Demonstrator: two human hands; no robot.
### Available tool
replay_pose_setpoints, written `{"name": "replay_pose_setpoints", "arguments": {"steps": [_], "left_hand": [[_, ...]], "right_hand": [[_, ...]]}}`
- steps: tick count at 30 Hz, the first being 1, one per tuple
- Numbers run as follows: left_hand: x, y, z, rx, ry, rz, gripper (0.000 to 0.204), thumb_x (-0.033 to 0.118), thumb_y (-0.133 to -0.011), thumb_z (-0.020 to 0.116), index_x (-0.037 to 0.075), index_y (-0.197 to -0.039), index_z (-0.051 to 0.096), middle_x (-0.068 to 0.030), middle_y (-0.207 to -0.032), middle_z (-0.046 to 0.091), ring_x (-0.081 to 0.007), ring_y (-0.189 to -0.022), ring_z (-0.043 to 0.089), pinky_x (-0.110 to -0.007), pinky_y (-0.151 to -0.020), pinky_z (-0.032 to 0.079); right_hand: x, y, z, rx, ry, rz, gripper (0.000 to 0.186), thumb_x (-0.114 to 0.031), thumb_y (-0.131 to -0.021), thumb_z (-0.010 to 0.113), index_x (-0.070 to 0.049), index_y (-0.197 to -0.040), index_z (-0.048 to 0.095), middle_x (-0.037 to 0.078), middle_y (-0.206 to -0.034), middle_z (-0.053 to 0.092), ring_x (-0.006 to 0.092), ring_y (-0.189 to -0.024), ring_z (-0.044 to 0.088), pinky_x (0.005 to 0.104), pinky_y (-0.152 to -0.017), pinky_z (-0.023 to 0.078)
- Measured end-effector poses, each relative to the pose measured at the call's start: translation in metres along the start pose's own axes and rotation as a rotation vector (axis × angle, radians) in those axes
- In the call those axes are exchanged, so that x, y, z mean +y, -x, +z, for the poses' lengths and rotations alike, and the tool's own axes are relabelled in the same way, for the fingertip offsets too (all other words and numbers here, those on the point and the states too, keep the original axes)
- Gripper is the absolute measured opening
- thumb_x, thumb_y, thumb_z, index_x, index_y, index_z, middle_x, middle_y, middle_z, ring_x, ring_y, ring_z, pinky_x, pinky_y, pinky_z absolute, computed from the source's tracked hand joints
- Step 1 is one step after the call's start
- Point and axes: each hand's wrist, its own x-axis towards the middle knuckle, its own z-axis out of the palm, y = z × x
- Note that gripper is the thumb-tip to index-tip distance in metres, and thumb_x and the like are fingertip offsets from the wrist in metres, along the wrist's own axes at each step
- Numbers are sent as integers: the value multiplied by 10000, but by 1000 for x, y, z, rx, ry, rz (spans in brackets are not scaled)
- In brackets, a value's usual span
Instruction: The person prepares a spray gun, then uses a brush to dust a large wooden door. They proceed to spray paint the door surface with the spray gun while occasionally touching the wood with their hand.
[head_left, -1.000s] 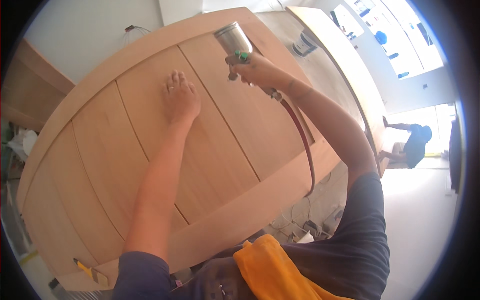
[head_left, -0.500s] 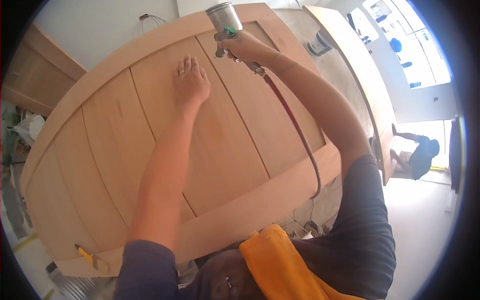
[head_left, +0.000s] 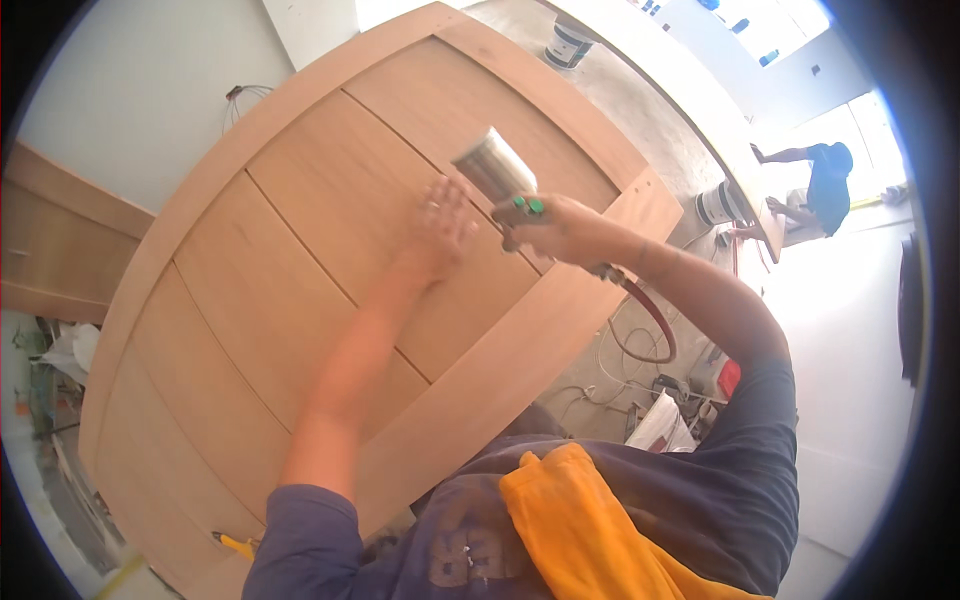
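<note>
In front of me lies a large pale wooden panel (head_left: 300,330), its boards split by dark grooves inside a raised frame. My left hand (head_left: 437,238) rests on the boards, palm down with fingers stretched out and slightly blurred. Just right of it, my right hand (head_left: 570,230) is wrapped round the handle of a spray gun (head_left: 512,212), held above the panel. A silver metal cup (head_left: 497,167) tops the gun, tilted toward the upper left. From the handle's lower end a dark red hose (head_left: 655,310) curves down past the panel's edge.
A yellow-handled brush (head_left: 233,544) lies at the panel's near left, partly behind my sleeve. Two buckets (head_left: 568,45) stand on the floor by another long panel (head_left: 690,85), where a person (head_left: 828,185) is bent over. Cords and a white bag (head_left: 662,425) lie on the floor to the right.
My right hand has brought the spray gun nearer and to the right. My left hand has slid toward the lower right over the boards. The view has turned.
</note>
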Motion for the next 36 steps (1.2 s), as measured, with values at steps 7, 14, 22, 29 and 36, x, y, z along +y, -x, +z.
{"name": "replay_pose_setpoints", "arguments": {"steps": [7, 14, 22, 29, 36], "left_hand": [[58, 77, -61, -375, 173, 334, 567, 330, -1129, 397, 48, -1618, 450, -135, -1730, 369, -304, -1639, 251, -486, -1350, 172], [41, 186, -77, -296, 334, 287, 552, 287, -1116, 451, 104, -1637, 446, -81, -1724, 398, -305, -1629, 280, -480, -1348, 172], [40, 269, -115, -162, 167, -166, 578, 303, -1112, 483, 88, -1646, 430, -84, -1739, 372, -308, -1642, 244, -479, -1354, 141], [80, 330, -144, -316, 356, -144, 552, 318, -1128, 475, 98, -1634, 457, -88, -1730, 387, -312, -1644, 237, -485, -1348, 145], [102, 397, -164, -185, 160, -679, 661, 367, -1117, 503, 84, -1688, 327, -136, -1773, 269, -360, -1650, 191, -522, -1340, 153]], "right_hand": [[-20, 90, 78, 23, -188, 225, 367, -238, -1008, 659, -103, -1350, 666, 30, -880, 685, 125, -729, 635, 321, -672, 546], [-51, 124, 142, 26, -353, 149, 370, -200, -1052, 653, -65, -1395, 635, 2, -893, 663, 94, -749, 608, 290, -690, 532], [-56, 128, 171, 1, -428, 46, 410, -193, -1060, 639, -71, -1450, 602, 2, -891, 650, 85, -742, 592, 283, -677, 513], [-57, 100, 176, -127, -420, 12, 389, -168, -1056, 638, -62, -1431, 629, 1, -809, 628, 75, -690, 578, 266, -615, 484], [-66, 86, 235, -303, -599, -69, 399, -149, -1055, 644, -63, -1444, 627, 7, -887, 669, 78, -697, 590, 265, -628, 502]]}}
